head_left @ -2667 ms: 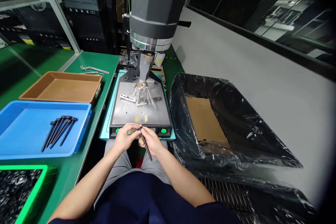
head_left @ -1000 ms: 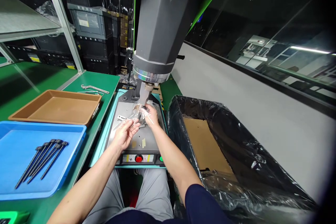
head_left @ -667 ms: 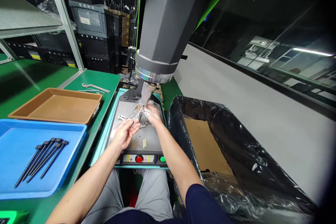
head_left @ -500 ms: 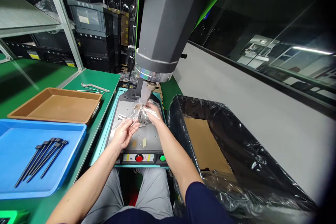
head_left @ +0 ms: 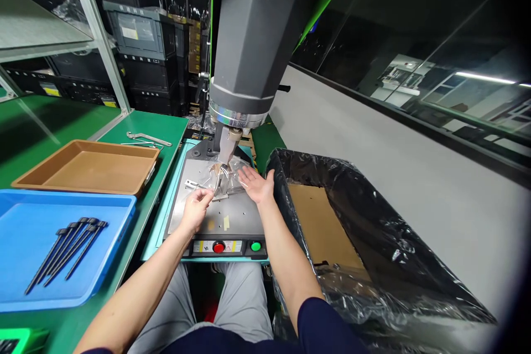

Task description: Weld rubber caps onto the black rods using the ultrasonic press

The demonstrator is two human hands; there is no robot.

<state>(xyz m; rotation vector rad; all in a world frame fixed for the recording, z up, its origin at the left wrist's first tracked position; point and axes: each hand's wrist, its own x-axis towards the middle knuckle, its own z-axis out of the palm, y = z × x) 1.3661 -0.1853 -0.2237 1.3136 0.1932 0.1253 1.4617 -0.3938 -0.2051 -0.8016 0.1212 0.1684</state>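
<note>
Over a small metal fixture (head_left: 223, 183) on the machine's plate lies a crinkled sheet of clear plastic film (head_left: 206, 176). The machine's metal horn (head_left: 227, 145) points down just above it. My left hand (head_left: 196, 209) is closed, thumb and fingers pinched at the film's near left edge. Spread fingers and an upturned palm show on my right hand (head_left: 258, 185), which holds nothing, beside the film's right side. Whether its fingertips touch the film I cannot tell.
A red button (head_left: 218, 246) and a green button (head_left: 255, 246) sit on the machine's front. Left are a blue tray (head_left: 120, 232) with several black stemmed parts (head_left: 68, 251), a brown tray (head_left: 95, 168) and a wrench (head_left: 151, 138). A black-lined bin (head_left: 352, 199) stands right.
My right hand has let go of the film at the fixture, moved right and opened palm up. The left hand has drawn slightly left and its fingers have closed together.
</note>
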